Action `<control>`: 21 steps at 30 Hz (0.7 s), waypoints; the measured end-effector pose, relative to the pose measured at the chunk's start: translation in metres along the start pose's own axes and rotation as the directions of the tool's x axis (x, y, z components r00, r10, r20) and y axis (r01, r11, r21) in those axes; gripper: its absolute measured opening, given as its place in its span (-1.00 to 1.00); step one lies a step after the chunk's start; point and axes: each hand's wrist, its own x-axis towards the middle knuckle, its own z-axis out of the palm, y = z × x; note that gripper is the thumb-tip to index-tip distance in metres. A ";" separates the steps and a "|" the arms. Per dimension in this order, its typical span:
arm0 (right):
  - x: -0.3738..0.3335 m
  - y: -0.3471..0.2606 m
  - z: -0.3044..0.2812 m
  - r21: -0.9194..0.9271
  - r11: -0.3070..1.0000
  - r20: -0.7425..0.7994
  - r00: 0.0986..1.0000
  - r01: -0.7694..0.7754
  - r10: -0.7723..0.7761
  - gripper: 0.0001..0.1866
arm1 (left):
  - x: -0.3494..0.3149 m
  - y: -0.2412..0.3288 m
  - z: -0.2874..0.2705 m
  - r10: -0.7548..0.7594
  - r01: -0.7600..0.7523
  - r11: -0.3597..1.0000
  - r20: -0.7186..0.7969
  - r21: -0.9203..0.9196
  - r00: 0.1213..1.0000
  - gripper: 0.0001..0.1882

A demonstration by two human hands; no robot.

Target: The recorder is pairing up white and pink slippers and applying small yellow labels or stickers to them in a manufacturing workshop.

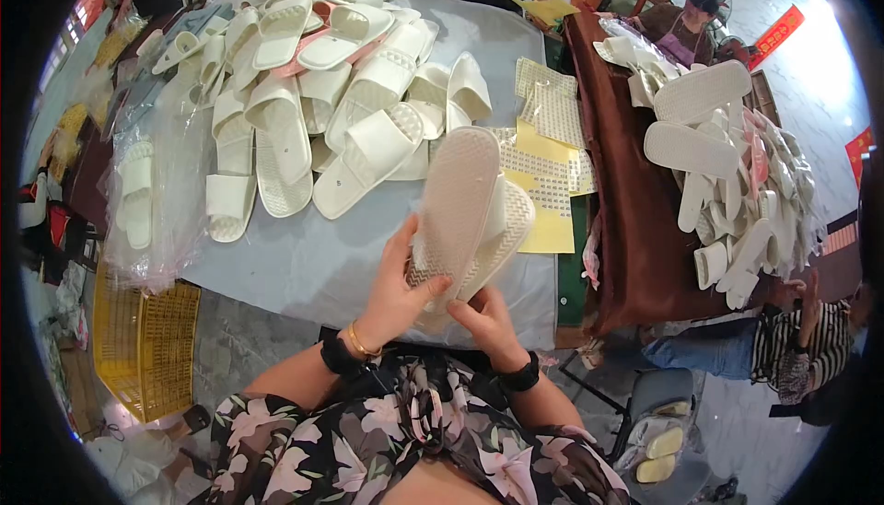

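Observation:
In front of my body I hold two cream slippers close together, their soles turned toward me. My left hand is closed around the heel of the nearer slipper, its thumb across the patterned sole. With my right hand I pinch the heel end of the other slipper, which lies partly hidden behind the first. Just beyond, a large heap of cream slippers covers the grey-covered table, with a few pink ones among them.
Yellow sticker sheets lie right of my hands. Clear plastic bags, one under a slipper, are at the left. A yellow crate stands below. Another slipper pile sits on a brown-covered table at the right. Other people work around.

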 end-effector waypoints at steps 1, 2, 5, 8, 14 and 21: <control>0.001 0.006 -0.008 0.012 1.000 -0.005 1.000 -0.007 0.008 -0.46 | 0.000 0.001 0.004 -0.158 0.128 0.954 -0.091 -0.272 0.983 -0.29; 0.001 0.011 -0.014 0.025 1.000 -0.011 1.000 -0.015 0.015 -0.49 | 0.002 0.002 0.004 -0.164 0.136 0.954 -0.087 -0.268 0.983 -0.29; 0.002 0.012 -0.021 0.321 0.947 -0.142 0.990 0.027 0.020 -0.49 | 0.005 0.002 -0.012 -0.220 0.188 0.875 -0.020 -0.446 0.975 -0.32; 0.002 0.005 -0.028 0.487 0.871 -0.167 0.986 0.065 0.020 -0.57 | 0.002 -0.007 -0.031 -0.343 0.295 0.754 0.031 -0.586 0.939 -0.36; 0.004 0.007 -0.044 0.529 0.843 -0.173 0.985 0.100 -0.009 -0.56 | -0.008 -0.019 -0.043 -0.451 0.376 0.698 0.034 -0.610 0.892 -0.49; 0.010 0.013 -0.032 0.464 0.882 -0.176 0.984 0.074 0.010 -0.51 | -0.013 -0.011 -0.023 -0.479 0.404 0.666 0.055 -0.627 0.876 -0.57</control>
